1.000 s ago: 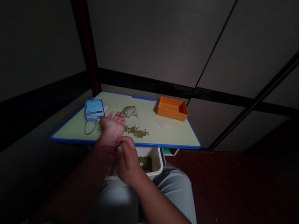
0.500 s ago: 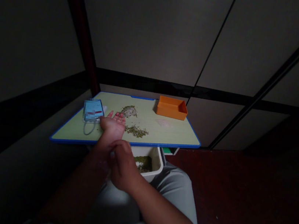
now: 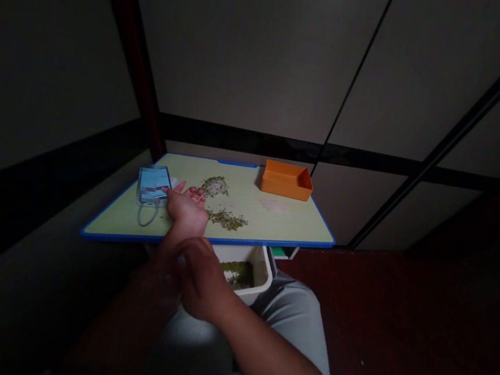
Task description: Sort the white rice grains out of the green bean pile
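Note:
My left hand [image 3: 188,207] is palm up over the table, its fingers loosely curled and apart, with nothing seen in it. My right hand [image 3: 202,277] is closed around my left forearm [image 3: 172,245], below the wrist; its fingertips are partly hidden. Just beyond my left fingers lies a pile of small green and whitish bits [image 3: 215,186]. Nearer me, to the right of my left hand, is a looser scatter of green-brown bits [image 3: 229,219]. A lit phone [image 3: 156,182] stands left of my left hand, with a pale cable loop [image 3: 147,213] below it.
An orange open box [image 3: 286,185] stands at the back right of the blue-edged table [image 3: 282,220]. A faint pale patch of small pieces [image 3: 271,205] lies in front of it. Below the table edge, a white bin [image 3: 267,272] holds green material. Cabinet panels [image 3: 259,58] rise behind.
My left fingers have curled in a little and the hand has turned slightly. My right hand has shifted slightly left along the forearm. The things on the table stay put.

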Available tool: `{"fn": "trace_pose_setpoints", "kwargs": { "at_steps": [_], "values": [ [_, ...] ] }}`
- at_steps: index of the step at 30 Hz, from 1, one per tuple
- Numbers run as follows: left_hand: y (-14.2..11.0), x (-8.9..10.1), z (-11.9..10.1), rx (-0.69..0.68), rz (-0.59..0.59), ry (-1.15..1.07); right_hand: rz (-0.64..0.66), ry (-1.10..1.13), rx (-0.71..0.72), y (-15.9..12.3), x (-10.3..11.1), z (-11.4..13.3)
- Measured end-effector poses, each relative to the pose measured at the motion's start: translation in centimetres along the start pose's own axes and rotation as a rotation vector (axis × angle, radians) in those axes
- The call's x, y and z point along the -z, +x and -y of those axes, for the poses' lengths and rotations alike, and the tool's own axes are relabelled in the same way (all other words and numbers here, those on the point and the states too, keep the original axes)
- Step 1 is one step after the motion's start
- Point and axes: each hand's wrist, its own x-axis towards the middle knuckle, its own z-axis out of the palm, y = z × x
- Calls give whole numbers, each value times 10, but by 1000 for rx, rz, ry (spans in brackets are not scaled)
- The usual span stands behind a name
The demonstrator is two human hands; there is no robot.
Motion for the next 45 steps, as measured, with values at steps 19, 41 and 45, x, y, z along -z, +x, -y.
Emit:
{"fn": "trace_pose_setpoints", "kwargs": {
  "at_steps": [19,41,45],
  "values": [
    [2,-2,12,-367,-48,175,-159,-77,-86,5,1,-4],
    [-3,3,19,-647,-42,350,104,-198,26,-4,0,-5],
    [-7,3,17,-650,-36,338,33,-105,-10,-6,3,-6]
  ]
}}
